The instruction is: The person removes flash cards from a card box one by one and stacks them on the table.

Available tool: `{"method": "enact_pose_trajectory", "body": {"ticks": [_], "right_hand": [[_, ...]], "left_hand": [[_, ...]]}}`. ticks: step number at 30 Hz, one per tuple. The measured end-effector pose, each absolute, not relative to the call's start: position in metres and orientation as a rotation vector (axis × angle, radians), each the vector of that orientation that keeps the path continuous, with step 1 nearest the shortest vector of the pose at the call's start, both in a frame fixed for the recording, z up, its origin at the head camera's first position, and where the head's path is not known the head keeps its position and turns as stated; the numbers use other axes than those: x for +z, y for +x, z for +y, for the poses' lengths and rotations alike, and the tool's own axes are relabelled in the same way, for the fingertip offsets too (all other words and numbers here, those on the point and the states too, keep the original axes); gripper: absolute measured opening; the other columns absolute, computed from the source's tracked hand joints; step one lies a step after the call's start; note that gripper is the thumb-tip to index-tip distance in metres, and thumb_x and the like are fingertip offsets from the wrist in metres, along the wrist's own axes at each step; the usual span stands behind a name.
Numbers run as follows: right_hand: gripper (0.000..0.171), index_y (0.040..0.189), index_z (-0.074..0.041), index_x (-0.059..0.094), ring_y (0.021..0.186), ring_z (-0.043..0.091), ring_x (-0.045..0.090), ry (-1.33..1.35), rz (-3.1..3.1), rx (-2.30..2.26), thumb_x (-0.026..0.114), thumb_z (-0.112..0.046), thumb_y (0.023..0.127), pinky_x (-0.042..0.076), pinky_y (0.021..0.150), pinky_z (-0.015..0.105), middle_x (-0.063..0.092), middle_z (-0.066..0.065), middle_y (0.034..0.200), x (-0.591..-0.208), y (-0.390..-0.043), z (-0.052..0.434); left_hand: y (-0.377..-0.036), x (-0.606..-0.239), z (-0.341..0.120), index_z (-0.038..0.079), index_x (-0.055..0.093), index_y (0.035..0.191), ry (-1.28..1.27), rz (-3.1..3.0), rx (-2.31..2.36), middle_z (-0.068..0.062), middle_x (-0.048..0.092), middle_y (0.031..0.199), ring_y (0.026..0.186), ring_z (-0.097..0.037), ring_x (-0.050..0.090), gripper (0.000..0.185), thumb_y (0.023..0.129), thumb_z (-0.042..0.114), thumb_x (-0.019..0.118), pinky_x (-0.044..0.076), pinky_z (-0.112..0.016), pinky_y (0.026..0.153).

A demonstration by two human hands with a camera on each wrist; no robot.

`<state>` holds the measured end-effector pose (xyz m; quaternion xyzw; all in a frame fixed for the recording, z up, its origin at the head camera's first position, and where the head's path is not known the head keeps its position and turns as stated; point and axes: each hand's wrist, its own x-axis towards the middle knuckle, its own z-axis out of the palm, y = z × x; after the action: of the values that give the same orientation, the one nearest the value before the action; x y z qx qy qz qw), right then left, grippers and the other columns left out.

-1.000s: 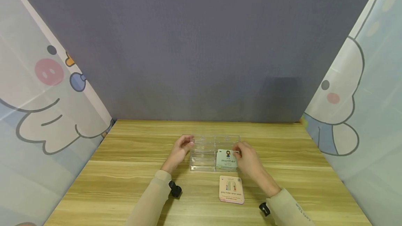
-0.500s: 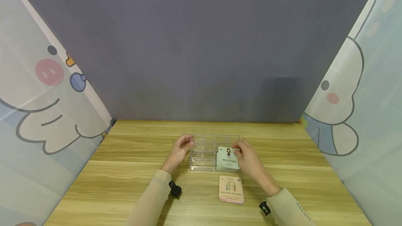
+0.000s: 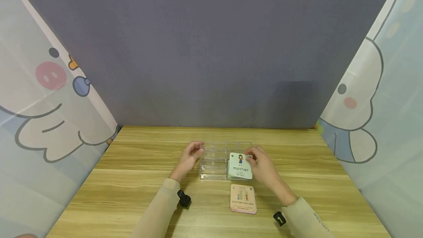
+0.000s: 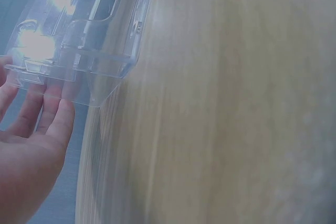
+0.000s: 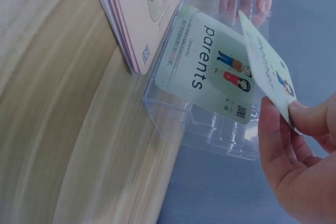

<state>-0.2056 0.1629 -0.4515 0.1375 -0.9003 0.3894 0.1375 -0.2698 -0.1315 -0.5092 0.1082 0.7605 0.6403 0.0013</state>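
A clear plastic card rack (image 3: 213,168) with stepped compartments in two columns stands on the table. At its upper left edge my left hand (image 3: 190,155) grips the plastic; the left wrist view shows the fingers (image 4: 62,121) against the rack's end. My right hand (image 3: 262,165) pinches a pale green flashcard (image 3: 240,167) reading "mother" by its upper right corner, thumb in front. That card leans out over the right column. Behind it, in the right wrist view, a green "parents" flashcard (image 5: 210,66) sits in the rack.
Just in front of the rack's right column lies a stack of pink flashcards (image 3: 243,198), the top one reading "play hide-and-seek". A dark grey panel (image 3: 214,65) rises behind the wooden table (image 3: 138,164). Printed curtains (image 3: 373,83) hang at both sides.
The right hand has drawn the "mother" card slightly up and away from the green cards behind it. The left hand and the rack stay in place.
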Motion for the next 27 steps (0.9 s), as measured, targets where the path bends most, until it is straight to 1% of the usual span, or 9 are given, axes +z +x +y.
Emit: {"method": "enact_pose_trajectory", "body": {"ticks": [7,15,18,27], "right_hand": [[0.015,0.107,-0.007,0.067,0.084,0.016,0.053,0.378,-2.619,1.135,0.067,0.003,0.096,0.049,0.07,0.029,0.058,0.001,0.096,-0.4506,-0.2056,0.1629],[0.016,0.109,-0.005,0.068,0.085,0.016,0.054,0.385,-2.619,1.147,0.066,0.004,0.096,0.049,0.07,0.029,0.06,0.002,0.098,-0.4477,-0.2037,0.1639],[0.016,0.109,-0.005,0.068,0.085,0.015,0.054,0.377,-2.612,1.153,0.066,0.004,0.095,0.049,0.07,0.029,0.06,0.002,0.098,-0.4466,-0.2034,0.1637],[0.016,0.108,-0.005,0.068,0.082,0.016,0.054,0.361,-2.601,1.172,0.066,0.004,0.095,0.048,0.068,0.028,0.06,0.003,0.097,-0.4432,-0.2018,0.1644]], "left_hand": [[-0.2704,-0.5099,-0.1321,0.001,0.057,0.136,0.347,2.389,2.005,-0.012,0.061,0.125,0.114,-0.025,0.058,0.036,0.104,0.016,0.061,0.051,-0.035,0.093],[-0.2694,-0.5081,-0.132,0.004,0.059,0.135,0.32,2.35,2.018,-0.009,0.061,0.126,0.117,-0.026,0.058,0.035,0.103,0.016,0.062,0.049,-0.041,0.099],[-0.2698,-0.5084,-0.1321,0.004,0.058,0.136,0.324,2.348,2.019,-0.01,0.061,0.126,0.118,-0.026,0.057,0.035,0.103,0.015,0.062,0.048,-0.042,0.101],[-0.2707,-0.5099,-0.1325,0.001,0.057,0.136,0.343,2.355,2.026,-0.012,0.061,0.126,0.116,-0.027,0.057,0.036,0.103,0.015,0.062,0.05,-0.036,0.096]]}}
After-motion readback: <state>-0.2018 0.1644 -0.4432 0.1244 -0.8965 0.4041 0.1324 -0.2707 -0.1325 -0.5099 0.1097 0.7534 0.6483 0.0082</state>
